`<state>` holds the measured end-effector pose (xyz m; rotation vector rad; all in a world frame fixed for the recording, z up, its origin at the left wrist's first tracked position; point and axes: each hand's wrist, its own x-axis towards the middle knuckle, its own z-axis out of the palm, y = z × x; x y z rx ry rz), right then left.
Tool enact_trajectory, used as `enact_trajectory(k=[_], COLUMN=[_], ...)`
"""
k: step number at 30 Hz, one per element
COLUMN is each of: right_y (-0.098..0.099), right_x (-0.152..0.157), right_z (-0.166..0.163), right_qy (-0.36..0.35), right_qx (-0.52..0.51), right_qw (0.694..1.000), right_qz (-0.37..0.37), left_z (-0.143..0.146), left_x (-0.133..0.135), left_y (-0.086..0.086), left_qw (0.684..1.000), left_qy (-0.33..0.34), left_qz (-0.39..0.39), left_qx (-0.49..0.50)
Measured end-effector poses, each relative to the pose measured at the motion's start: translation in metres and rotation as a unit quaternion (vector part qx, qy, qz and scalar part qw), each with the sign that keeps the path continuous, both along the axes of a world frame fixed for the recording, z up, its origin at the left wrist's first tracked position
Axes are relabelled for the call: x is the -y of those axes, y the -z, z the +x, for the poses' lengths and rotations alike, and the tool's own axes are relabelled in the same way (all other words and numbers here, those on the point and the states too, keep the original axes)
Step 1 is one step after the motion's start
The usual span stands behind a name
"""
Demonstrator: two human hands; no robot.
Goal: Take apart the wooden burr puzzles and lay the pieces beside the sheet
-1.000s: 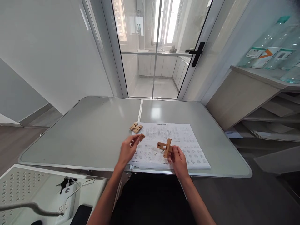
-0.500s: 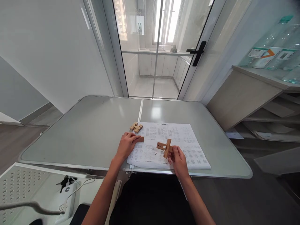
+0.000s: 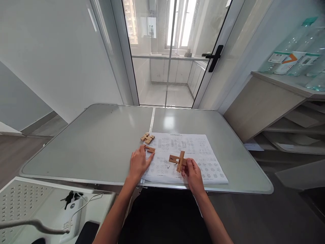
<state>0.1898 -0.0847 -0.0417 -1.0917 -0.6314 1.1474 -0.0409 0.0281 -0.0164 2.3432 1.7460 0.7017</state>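
Observation:
My right hand [image 3: 194,174] pinches the right end of two crossed wooden puzzle pieces [image 3: 180,161], held just above the printed sheet. One piece lies sideways with a dark mark and a notch; the other crosses it nearly upright. To the left, my left hand [image 3: 139,164] has its thumb and index finger at the two ends of a notched wooden puzzle piece [image 3: 150,149] over the sheet's left edge. Whether that piece rests on the paper is unclear. Beyond it sits a small cluster of several wooden pieces [image 3: 147,138].
Under my hands lies a white sheet [image 3: 213,169] printed with small diagrams, on a grey folding table [image 3: 88,142] with a centre seam. A glass door [image 3: 167,74] stands behind. Plastic bottles [image 3: 286,61] top the right shelf; a power strip [image 3: 72,217] lies lower left.
My left hand has drawn back slightly and turned, its thumb and index finger spreading along the notched piece, which now shows more fully. The crossed pieces in my right hand barely moved.

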Motion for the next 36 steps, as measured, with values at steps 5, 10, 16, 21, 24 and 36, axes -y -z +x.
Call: enact_trajectory(k=[5, 10, 16, 21, 24, 36], right_y=[0.001, -0.001, -0.006, -0.007, -0.007, -0.011], right_x=[0.000, 0.001, 0.000, 0.000, 0.001, 0.002], right_z=[0.000, -0.002, -0.003, -0.003, -0.003, -0.006], right_qy=[-0.003, -0.020, -0.036, -0.051, -0.064, -0.050], right_qx=[0.015, 0.051, 0.074, 0.090, 0.094, 0.104], right_qw=[1.000, 0.998, 0.996, 0.995, 0.993, 0.993], right_qz=[0.003, 0.014, 0.026, 0.018, 0.016, 0.020], left_z=[0.001, 0.019, 0.044, 0.053, 0.053, 0.054], left_x=[-0.001, 0.018, 0.043, 0.051, 0.049, 0.050], left_y=[0.001, -0.018, -0.041, -0.042, -0.037, -0.033], left_qw=[0.999, 0.984, 0.935, 0.917, 0.916, 0.922], left_qy=[0.005, 0.130, 0.307, 0.360, 0.364, 0.345], left_qz=[0.027, 0.017, -0.007, -0.046, -0.059, -0.022], left_qx=[0.029, 0.120, 0.177, 0.168, 0.158, 0.176])
